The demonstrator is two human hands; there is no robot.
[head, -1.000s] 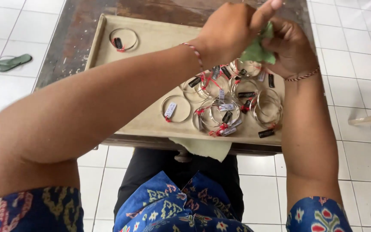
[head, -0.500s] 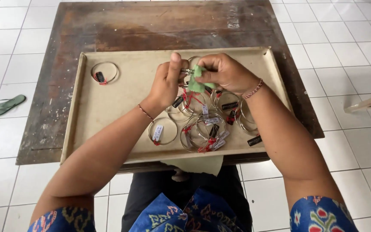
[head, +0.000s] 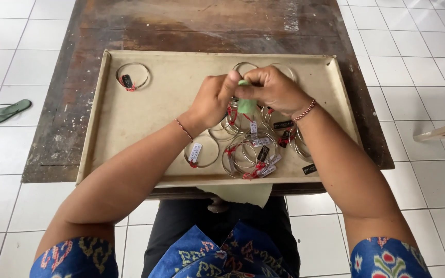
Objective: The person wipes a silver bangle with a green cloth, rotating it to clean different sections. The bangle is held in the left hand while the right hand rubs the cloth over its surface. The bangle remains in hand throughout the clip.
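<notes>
Fingers of both hands are pinched together on a small green cloth, which has been lowered from mid-air to just above the tagged bangles on the tray; rubbing appears under way.

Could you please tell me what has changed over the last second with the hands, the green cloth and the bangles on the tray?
Both hands drew back from close under the camera to just above the tray. The left hand and right hand still pinch the green cloth between them, over the pile of tagged bangles. The lone bangle in the tray's far left corner stayed put, as did the green sandal on the floor.
</notes>
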